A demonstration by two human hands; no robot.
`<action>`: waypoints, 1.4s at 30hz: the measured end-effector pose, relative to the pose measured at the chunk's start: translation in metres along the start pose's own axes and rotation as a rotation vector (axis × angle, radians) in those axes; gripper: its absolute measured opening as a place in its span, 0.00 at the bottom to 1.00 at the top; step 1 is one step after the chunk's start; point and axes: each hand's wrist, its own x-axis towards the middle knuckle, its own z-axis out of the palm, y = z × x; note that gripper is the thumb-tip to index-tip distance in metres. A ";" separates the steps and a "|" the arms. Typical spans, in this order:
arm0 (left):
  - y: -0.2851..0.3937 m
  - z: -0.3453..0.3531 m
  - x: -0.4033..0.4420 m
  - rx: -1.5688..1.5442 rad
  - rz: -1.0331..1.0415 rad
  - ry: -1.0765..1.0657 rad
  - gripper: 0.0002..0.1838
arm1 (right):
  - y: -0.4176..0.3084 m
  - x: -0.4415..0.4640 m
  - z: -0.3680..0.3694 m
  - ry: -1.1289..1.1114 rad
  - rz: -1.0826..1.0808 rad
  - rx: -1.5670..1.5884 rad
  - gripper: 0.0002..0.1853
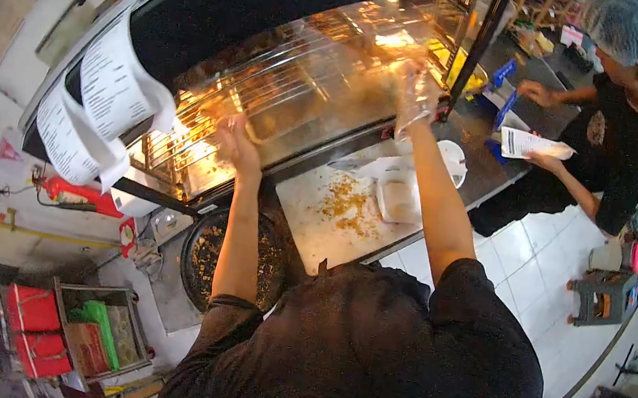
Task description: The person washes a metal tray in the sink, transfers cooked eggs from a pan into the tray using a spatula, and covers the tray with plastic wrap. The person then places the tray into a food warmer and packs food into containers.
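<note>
In front of me is a lit food display cabinet (pixel 290 167) with wire racks (pixel 272 77) inside. My left hand (pixel 240 145), blurred, is at the cabinet's left part by the rack; whether its fingers grip anything is unclear. Toward the cabinet's right end reaches my right hand (pixel 415 101), wearing a clear plastic glove; blur and glare hide its fingertips. Below it, a white container (pixel 399 201) sits on a white cutting board (pixel 302 226) strewn with brown crumbs (pixel 347 205). A long blade-like metal tool (pixel 351 160) lies at the board's far edge.
A round black pan (pixel 193 271) with crumbs stands at left. Printed paper slips (pixel 114 85) hang from the cabinet's left top. At right, a co-worker (pixel 617 131) in a hairnet holds a labelled white packet (pixel 534 146) over a dark counter (pixel 473 161). A grey stool (pixel 605 296) stands behind.
</note>
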 end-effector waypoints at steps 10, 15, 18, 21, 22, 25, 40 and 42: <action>-0.002 -0.071 0.020 0.206 -0.170 0.222 0.18 | 0.088 0.046 0.028 -0.061 -0.236 0.632 0.27; 0.005 -0.073 0.018 0.240 -0.173 0.221 0.20 | 0.062 0.149 -0.030 -0.608 -0.275 -0.327 0.41; 0.007 -0.071 0.022 0.169 -0.222 0.266 0.20 | 0.077 0.181 0.027 -0.683 -0.242 -0.288 0.42; 0.018 -0.063 0.014 0.113 -0.204 0.289 0.20 | 0.071 0.183 0.016 -0.610 -0.331 -0.359 0.43; 0.016 -0.066 0.014 0.133 -0.198 0.259 0.20 | 0.071 0.186 0.018 -0.601 -0.368 -0.376 0.41; 0.003 -0.083 0.018 0.162 -0.195 0.199 0.19 | 0.072 0.169 -0.003 -0.404 -0.257 0.091 0.26; 0.028 -0.070 -0.010 0.129 -0.204 0.629 0.25 | 0.086 -0.052 -0.134 -0.575 0.912 2.082 0.24; 0.029 -0.067 -0.042 0.427 -0.108 0.602 0.21 | 0.096 -0.088 -0.153 -0.724 0.858 1.816 0.25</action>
